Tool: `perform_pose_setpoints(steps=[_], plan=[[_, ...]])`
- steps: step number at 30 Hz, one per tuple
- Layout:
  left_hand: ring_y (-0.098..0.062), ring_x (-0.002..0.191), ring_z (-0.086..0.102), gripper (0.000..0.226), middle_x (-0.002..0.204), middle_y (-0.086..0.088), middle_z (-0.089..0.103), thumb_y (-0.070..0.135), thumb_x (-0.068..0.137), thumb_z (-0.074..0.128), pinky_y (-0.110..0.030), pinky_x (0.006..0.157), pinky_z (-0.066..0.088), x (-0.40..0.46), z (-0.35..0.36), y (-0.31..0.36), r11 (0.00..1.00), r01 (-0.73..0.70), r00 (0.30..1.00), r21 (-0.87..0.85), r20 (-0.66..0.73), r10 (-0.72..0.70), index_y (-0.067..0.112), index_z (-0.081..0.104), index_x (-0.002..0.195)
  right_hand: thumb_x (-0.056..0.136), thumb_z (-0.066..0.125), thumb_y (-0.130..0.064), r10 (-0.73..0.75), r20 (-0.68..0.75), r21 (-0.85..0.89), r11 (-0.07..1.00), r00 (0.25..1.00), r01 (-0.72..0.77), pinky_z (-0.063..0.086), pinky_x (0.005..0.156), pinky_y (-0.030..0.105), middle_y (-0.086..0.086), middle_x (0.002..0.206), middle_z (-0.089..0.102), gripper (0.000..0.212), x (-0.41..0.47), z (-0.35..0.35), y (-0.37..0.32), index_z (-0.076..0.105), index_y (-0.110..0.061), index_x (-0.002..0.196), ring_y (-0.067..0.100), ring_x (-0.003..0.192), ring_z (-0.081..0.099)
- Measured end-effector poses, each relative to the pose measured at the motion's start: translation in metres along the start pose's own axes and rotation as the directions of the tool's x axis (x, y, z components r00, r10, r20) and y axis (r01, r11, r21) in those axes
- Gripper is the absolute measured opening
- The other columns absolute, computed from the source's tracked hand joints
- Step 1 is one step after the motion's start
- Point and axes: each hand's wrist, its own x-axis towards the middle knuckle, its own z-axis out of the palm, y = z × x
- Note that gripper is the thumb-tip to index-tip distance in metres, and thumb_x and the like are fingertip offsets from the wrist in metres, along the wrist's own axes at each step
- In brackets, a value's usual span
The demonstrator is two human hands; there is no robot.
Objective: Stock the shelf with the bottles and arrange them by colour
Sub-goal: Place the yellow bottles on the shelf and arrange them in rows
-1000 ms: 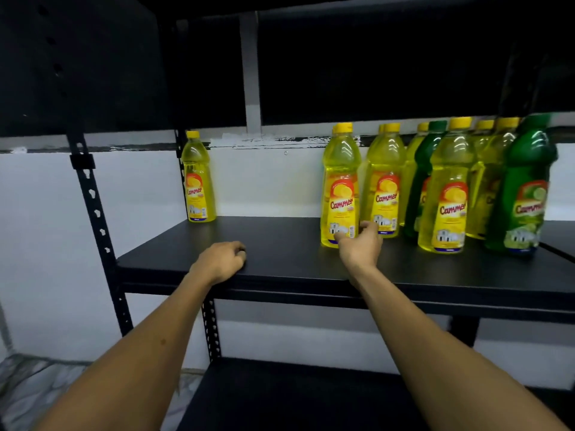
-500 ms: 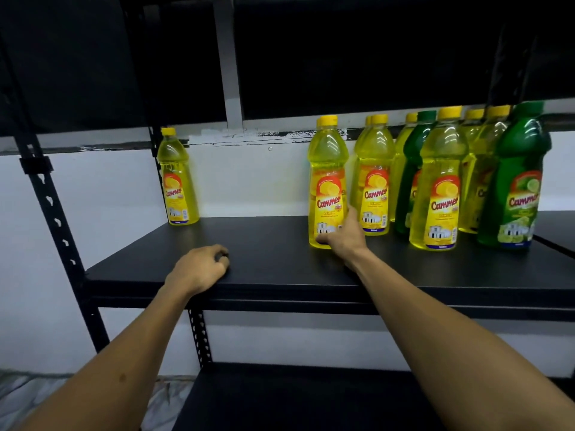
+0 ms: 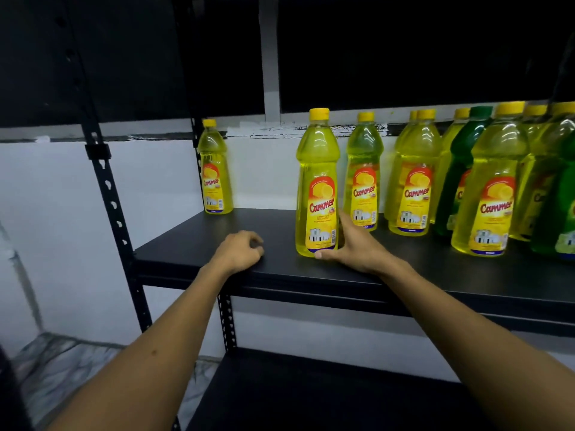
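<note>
Black metal shelf point(image 3: 193, 253) against a white wall carries the stock. Near its front edge the yellow bottle point(image 3: 317, 185) stands upright, left of the crowded group, with the right hand point(image 3: 351, 247) wrapped round its base, thumb in front. The left hand point(image 3: 239, 251) rests loosely curled on the shelf, holding nothing. Full of liquid, the bottle is probably heavy and its plastic slick; a grip at the waist would steady it better than one at the base
</note>
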Motion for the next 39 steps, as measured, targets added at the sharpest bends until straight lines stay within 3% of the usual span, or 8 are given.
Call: perform_pose_setpoints(steps=[4, 7, 10, 15, 22, 27, 32, 39], plan=[[-0.019, 0.116, 0.059, 0.047, 0.123, -0.005, 0.064, 0.03, 0.086, 0.071, -0.024, 0.091, 0.042, -0.005, 0.003, 0.036, 0.847, -0.019, 0.986, -0.531, -0.149, -0.071, 0.014, 0.059, 0.129, 0.08, 0.077, -0.02, 0.105, -0.028, 0.039, 0.994, 0.994, -0.104, 0.044, 0.103, 0.034, -0.001, 0.132, 0.055, 0.08, 0.0, -0.007, 0.009, 0.033, -0.02, 0.147, 0.014, 0.119, 0.053], [-0.021, 0.121, 0.057, 0.084, 0.135, -0.005, 0.054, 0.043, 0.077, 0.077, -0.03, 0.093, 0.047, -0.009, 0.02, 0.084, 0.717, -0.053, 0.992, -0.695, -0.116, -0.039, 0.015, 0.037, 0.146, 0.084, 0.069, -0.019, 0.252, -0.188, -0.098, 0.957, 0.949, -0.274, 0.044, 0.099, 0.035, 0.01, 0.137, 0.053, 0.064, 0.002, -0.015, 0.02, 0.043, -0.012, 0.142, 0.025, 0.123, 0.052], [-0.02, 0.113, 0.061, 0.091, 0.128, -0.001, 0.059, 0.045, 0.067, 0.085, -0.032, 0.086, 0.053, -0.005, 0.043, 0.11, 0.759, -0.063, 0.989, -0.648, -0.143, -0.04, 0.018, 0.035, 0.139, 0.085, 0.066, -0.024, 0.314, -0.2, -0.24, 0.903, 0.928, -0.357, 0.048, 0.093, 0.035, 0.011, 0.13, 0.059, 0.048, 0.006, -0.016, 0.026, 0.055, -0.01, 0.13, 0.027, 0.116, 0.056], [-0.022, 0.105, 0.064, 0.081, 0.118, -0.003, 0.061, 0.04, 0.062, 0.09, -0.037, 0.086, 0.055, 0.006, 0.044, 0.105, 0.848, -0.029, 0.978, -0.529, -0.191, -0.086, 0.019, 0.037, 0.12, 0.09, 0.059, -0.024, 0.248, -0.052, -0.38, 0.891, 0.967, -0.249, 0.053, 0.087, 0.041, 0.01, 0.11, 0.067, 0.026, 0.023, -0.008, 0.025, 0.066, -0.008, 0.109, 0.026, 0.098, 0.062], [-0.015, 0.097, 0.063, 0.081, 0.111, 0.004, 0.062, 0.037, 0.061, 0.09, -0.03, 0.081, 0.053, 0.024, 0.01, 0.049, 0.857, 0.017, 0.963, -0.516, -0.221, -0.152, 0.016, 0.044, 0.124, 0.089, 0.054, -0.028, 0.161, 0.078, -0.454, 0.884, 0.984, -0.109, 0.053, 0.087, 0.042, 0.009, 0.109, 0.067, 0.025, 0.068, 0.024, 0.013, 0.065, -0.011, 0.104, 0.026, 0.099, 0.062], [-0.02, 0.104, 0.065, 0.083, 0.119, -0.001, 0.064, 0.035, 0.062, 0.09, -0.035, 0.088, 0.054, 0.048, -0.019, -0.014, 0.838, 0.061, 0.945, -0.542, -0.238, -0.223, 0.018, 0.046, 0.13, 0.089, 0.049, -0.024, 0.105, 0.121, -0.45, 0.892, 0.987, -0.039, 0.051, 0.089, 0.041, 0.011, 0.11, 0.066, 0.024, 0.105, 0.063, -0.007, 0.064, -0.009, 0.101, 0.029, 0.102, 0.06], [-0.026, 0.108, 0.063, 0.076, 0.124, -0.008, 0.058, 0.032, 0.07, 0.086, -0.042, 0.094, 0.053, 0.077, -0.037, -0.069, 0.798, 0.104, 0.903, -0.594, -0.279, -0.326, 0.016, 0.039, 0.128, 0.093, 0.042, -0.028, 0.08, 0.132, -0.461, 0.887, 0.988, -0.01, 0.05, 0.084, 0.042, 0.01, 0.11, 0.059, 0.025, 0.141, 0.091, -0.007, 0.059, -0.011, 0.101, 0.028, 0.096, 0.057], [-0.022, 0.1, 0.065, 0.062, 0.118, -0.008, 0.065, 0.023, 0.076, 0.082, -0.035, 0.085, 0.054, 0.127, -0.043, -0.121, 0.792, 0.023, 0.861, -0.611, -0.39, -0.326, 0.01, 0.049, 0.127, 0.092, 0.041, -0.035, 0.076, 0.097, -0.487, 0.873, 0.992, -0.02, 0.047, 0.079, 0.037, 0.004, 0.099, 0.059, 0.02, 0.188, 0.101, 0.011, 0.052, -0.018, 0.094, 0.024, 0.089, 0.056]])
